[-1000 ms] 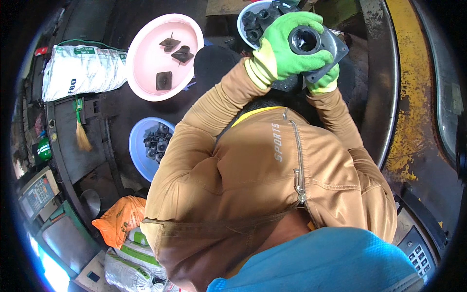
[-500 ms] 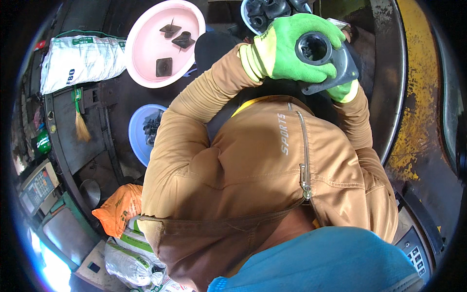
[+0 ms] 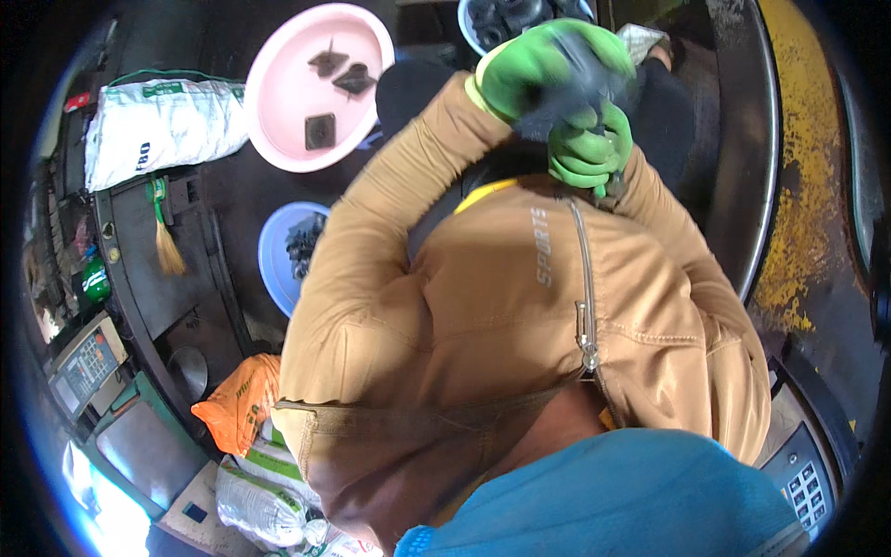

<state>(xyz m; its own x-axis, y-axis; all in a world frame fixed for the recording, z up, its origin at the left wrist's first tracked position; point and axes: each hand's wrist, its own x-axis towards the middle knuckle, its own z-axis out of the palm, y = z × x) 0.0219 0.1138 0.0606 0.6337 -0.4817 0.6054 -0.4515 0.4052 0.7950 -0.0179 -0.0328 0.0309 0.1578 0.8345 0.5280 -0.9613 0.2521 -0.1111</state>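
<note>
Both my hands wear green gloves and work close together at the top, in front of my chest. My left hand (image 3: pixel 520 72), smeared by motion, grips a black moulded part (image 3: pixel 579 74) that looks like a rubber boot with a flat flange. Just below it, my right hand (image 3: pixel 588 150) is closed, its fingers wrapped round something mostly hidden. A small dark end sticks out under that fist. Whether the fist touches the black part is unclear.
A pink basin (image 3: pixel 264 107) with a few dark flanged pieces (image 3: pixel 320 131) stands at upper left. A blue basin (image 3: pixel 276 265) and another basin (image 3: pixel 469 35) hold black parts. White sack (image 3: pixel 172 130), hand brush (image 3: pixel 167 237) and orange bag (image 3: pixel 243 404) lie left; a rusty yellow panel (image 3: pixel 794 186) rises right.
My right hand has come from behind the black part to below it and closed into a fist. The left hand has turned the part, hiding its round opening.
</note>
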